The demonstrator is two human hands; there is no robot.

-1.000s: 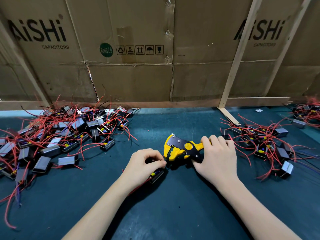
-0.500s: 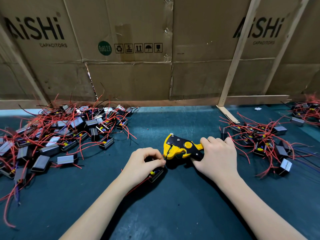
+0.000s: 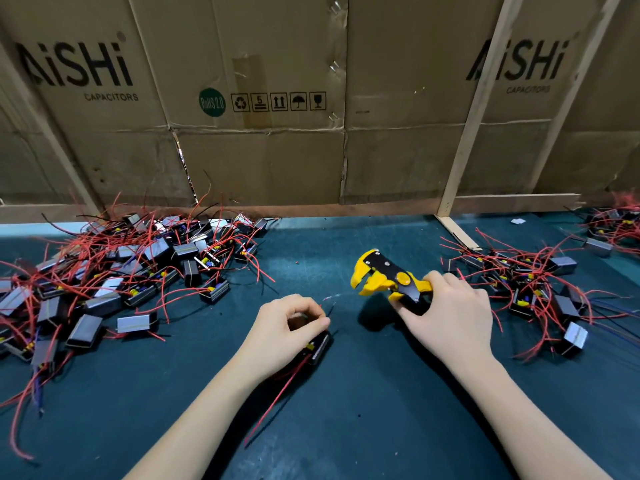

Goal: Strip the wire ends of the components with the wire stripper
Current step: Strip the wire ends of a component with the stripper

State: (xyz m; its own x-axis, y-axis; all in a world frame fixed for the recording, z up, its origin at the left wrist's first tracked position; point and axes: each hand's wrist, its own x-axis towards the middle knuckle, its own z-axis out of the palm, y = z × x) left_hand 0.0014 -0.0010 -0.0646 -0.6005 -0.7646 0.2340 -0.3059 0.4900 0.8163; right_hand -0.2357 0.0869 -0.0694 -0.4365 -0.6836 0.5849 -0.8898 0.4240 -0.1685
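Observation:
My right hand (image 3: 450, 317) grips the handles of the yellow and black wire stripper (image 3: 384, 277), whose jaws point left, lifted a little off the green mat. My left hand (image 3: 289, 329) pinches a thin dark wire end (image 3: 330, 308) of a small black component (image 3: 318, 346) that lies on the mat under my fingers. A red wire (image 3: 277, 400) trails from that component toward me. The stripper's jaws stand apart from the wire end, to its upper right.
A big heap of black components with red wires (image 3: 114, 271) fills the left of the mat. A smaller heap (image 3: 526, 282) lies at the right and another (image 3: 616, 226) at the far right. Cardboard boxes (image 3: 263, 150) and wooden slats (image 3: 474, 109) wall off the back.
The stripper has pulled away to the right from my left hand, and its jaws have opened. The wire end now sticks out bare between my left fingers and the tool.

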